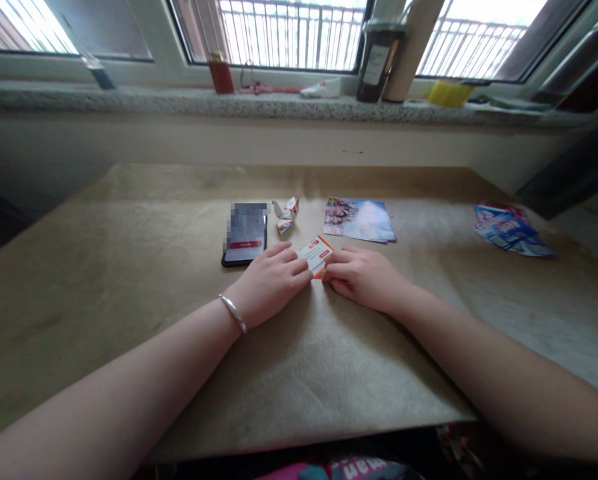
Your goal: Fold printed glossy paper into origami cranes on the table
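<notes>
Both of my hands rest on the tan table [129,267], meeting at a small folded paper [317,253] printed in white and orange. My left hand [271,280], with a silver bracelet on the wrist, is curled with its fingertips pressing the paper's left side. My right hand [361,277] is curled too, its fingers pinching the paper's right edge. The paper lies flat on the table between them. Just beyond my left hand lies a black phone [246,233] with its screen lit.
A small folded paper figure [285,215] sits behind the paper. A stack of colourful leaflets [359,219] lies further right, and more leaflets [511,230] near the right edge. The stone windowsill [179,100] holds a red cup [221,73], a dark jar [376,63] and a yellow object [449,93].
</notes>
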`<state>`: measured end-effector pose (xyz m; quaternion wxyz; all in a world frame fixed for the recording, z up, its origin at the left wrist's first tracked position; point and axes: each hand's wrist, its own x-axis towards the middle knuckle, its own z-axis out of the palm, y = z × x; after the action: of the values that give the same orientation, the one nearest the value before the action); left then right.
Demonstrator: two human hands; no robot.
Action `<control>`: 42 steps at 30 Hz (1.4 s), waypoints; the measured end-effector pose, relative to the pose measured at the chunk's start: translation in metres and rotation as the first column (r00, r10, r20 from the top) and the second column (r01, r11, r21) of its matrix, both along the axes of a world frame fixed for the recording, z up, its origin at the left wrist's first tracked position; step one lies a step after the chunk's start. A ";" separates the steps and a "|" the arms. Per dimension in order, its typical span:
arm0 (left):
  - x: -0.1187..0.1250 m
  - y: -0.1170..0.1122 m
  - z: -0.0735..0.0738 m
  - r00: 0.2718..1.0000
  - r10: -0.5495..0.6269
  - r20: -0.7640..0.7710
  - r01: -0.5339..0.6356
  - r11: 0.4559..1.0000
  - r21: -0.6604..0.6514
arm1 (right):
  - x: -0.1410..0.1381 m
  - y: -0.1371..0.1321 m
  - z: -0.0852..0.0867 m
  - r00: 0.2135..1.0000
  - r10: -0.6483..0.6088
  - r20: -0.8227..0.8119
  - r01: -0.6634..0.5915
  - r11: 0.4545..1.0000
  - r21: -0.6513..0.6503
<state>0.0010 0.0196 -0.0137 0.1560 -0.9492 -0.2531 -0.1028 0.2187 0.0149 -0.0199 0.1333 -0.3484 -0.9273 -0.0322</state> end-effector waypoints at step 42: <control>-0.026 0.005 0.009 1.000 0.018 -0.013 -0.020 0.973 -0.228 | 0.014 -0.002 0.006 0.999 0.005 0.044 -0.005 1.000 -0.010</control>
<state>-0.0249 0.0243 -0.0044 0.0481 -0.9590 -0.2714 -0.0662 0.2327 0.0127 -0.0143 0.1112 -0.3459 -0.9310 -0.0349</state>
